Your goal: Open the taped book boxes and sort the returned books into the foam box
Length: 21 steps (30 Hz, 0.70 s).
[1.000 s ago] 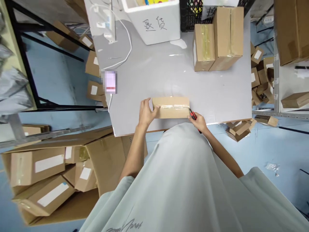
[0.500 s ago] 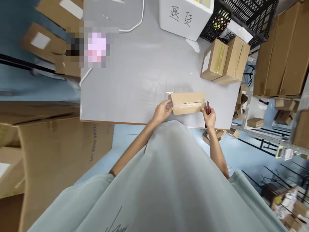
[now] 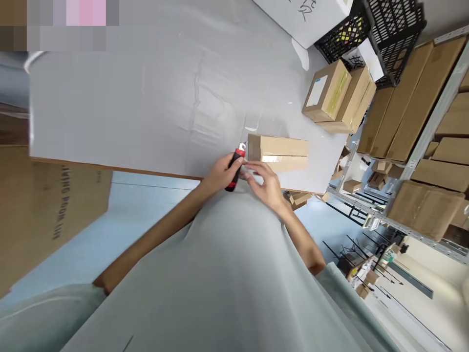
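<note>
My left hand [image 3: 222,171] is closed around a black and red box cutter [image 3: 235,171], its metal tip pointing away from me above the table's front edge. Close by on the right, my right hand [image 3: 268,187] has its fingers loosely apart, the fingertips near the cutter's handle; whether they touch it I cannot tell. Just beyond my hands lies a long, slim cardboard box [image 3: 284,146] with clear tape along its seam. Neither hand grips this box.
Two taped cardboard boxes [image 3: 328,93] stand at the right of the grey table [image 3: 146,107]. Behind them are a black plastic crate [image 3: 392,34] and a white foam box [image 3: 311,22] with handwriting. Shelving with cartons [image 3: 427,208] runs along the right; a large carton [image 3: 54,215] is at left.
The box cutter has passed from my right hand to my left. Both hands have let go of the slim box, and my right hand has moved left. The view has turned.
</note>
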Each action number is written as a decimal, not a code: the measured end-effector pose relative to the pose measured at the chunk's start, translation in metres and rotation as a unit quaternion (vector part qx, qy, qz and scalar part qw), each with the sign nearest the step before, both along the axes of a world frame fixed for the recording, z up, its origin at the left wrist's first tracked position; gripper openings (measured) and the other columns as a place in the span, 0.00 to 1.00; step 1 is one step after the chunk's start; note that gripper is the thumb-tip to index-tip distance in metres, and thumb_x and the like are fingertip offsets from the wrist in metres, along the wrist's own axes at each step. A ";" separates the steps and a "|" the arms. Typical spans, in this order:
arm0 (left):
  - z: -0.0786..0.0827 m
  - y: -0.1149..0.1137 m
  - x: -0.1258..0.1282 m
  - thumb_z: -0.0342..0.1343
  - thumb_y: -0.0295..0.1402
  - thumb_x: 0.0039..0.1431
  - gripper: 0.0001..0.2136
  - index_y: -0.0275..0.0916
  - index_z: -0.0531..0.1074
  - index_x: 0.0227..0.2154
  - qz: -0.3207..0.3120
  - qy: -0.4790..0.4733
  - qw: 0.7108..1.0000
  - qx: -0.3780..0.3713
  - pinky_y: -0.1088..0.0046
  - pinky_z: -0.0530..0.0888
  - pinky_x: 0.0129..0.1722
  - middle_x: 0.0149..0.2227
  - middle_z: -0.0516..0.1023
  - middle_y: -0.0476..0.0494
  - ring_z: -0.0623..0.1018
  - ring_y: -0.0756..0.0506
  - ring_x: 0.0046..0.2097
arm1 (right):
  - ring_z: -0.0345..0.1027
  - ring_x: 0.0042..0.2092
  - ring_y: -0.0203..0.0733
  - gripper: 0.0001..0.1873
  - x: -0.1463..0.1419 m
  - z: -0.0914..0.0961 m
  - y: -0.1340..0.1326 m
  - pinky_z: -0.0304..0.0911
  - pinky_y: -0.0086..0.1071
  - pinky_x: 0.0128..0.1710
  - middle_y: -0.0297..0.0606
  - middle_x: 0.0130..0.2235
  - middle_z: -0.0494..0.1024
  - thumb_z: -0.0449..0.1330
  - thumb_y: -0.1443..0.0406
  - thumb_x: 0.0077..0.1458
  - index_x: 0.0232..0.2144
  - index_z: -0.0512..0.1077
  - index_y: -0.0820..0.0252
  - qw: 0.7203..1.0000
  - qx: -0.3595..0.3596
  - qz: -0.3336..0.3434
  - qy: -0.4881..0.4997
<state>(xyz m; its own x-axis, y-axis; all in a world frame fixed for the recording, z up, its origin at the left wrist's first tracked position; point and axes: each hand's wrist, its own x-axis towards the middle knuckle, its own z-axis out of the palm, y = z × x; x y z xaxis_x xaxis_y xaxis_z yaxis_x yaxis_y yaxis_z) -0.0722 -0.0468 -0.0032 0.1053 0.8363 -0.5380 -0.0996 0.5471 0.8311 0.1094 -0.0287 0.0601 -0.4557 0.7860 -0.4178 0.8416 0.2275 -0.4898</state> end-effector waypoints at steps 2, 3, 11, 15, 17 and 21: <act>-0.008 0.000 -0.009 0.54 0.62 0.68 0.27 0.40 0.74 0.47 0.006 -0.024 0.999 -0.028 0.65 0.83 0.40 0.40 0.84 0.42 0.83 0.44 0.35 | 0.54 0.79 0.54 0.34 0.014 -0.003 0.026 0.56 0.53 0.79 0.46 0.76 0.64 0.50 0.51 0.78 0.79 0.58 0.50 0.997 0.034 0.015 -0.063; -0.010 0.000 -0.013 0.54 0.61 0.68 0.26 0.40 0.74 0.48 0.008 -0.037 0.998 -0.041 0.66 0.83 0.37 0.38 0.84 0.43 0.82 0.45 0.32 | 0.46 0.82 0.58 0.37 0.023 -0.007 0.040 0.50 0.59 0.80 0.48 0.79 0.58 0.52 0.49 0.77 0.80 0.55 0.52 0.994 0.052 0.014 -0.099; -0.013 0.009 -0.012 0.56 0.55 0.70 0.19 0.42 0.70 0.41 -0.029 -0.067 0.995 -0.070 0.72 0.76 0.26 0.35 0.83 0.46 0.79 0.48 0.25 | 0.26 0.84 0.64 0.69 0.069 -0.021 0.097 0.31 0.65 0.81 0.50 0.84 0.36 0.73 0.42 0.58 0.84 0.37 0.56 0.975 0.026 0.137 -0.173; -0.017 0.010 -0.006 0.57 0.51 0.69 0.16 0.43 0.70 0.37 -0.048 -0.073 0.995 -0.056 0.72 0.77 0.27 0.37 0.83 0.47 0.80 0.48 0.27 | 0.25 0.84 0.65 0.77 0.065 -0.015 0.098 0.28 0.61 0.82 0.56 0.84 0.35 0.79 0.49 0.52 0.83 0.33 0.62 0.964 0.010 0.188 -0.187; -0.020 0.011 -0.003 0.57 0.50 0.69 0.15 0.43 0.72 0.36 -0.058 -0.069 0.995 -0.038 0.72 0.79 0.30 0.36 0.82 0.47 0.81 0.48 0.29 | 0.26 0.84 0.66 0.78 0.064 -0.016 0.099 0.29 0.61 0.82 0.57 0.83 0.35 0.79 0.50 0.51 0.83 0.32 0.62 0.963 0.008 0.192 -0.187; -0.028 0.016 0.007 0.57 0.50 0.68 0.15 0.42 0.73 0.39 -0.049 -0.070 0.996 -0.022 0.72 0.80 0.32 0.39 0.83 0.46 0.81 0.48 0.30 | 0.27 0.84 0.66 0.77 0.068 -0.021 0.100 0.33 0.61 0.82 0.53 0.84 0.36 0.79 0.50 0.52 0.83 0.32 0.58 0.965 0.011 0.187 -0.183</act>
<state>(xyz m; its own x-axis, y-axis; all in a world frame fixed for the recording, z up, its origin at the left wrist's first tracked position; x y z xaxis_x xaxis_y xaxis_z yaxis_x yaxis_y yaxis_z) -0.0655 -0.0307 -0.0309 0.2620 0.7947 -0.5476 -0.1562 0.5948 0.7885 0.1773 0.0710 0.0394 -0.5346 0.6060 -0.5891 0.8141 0.5563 -0.1666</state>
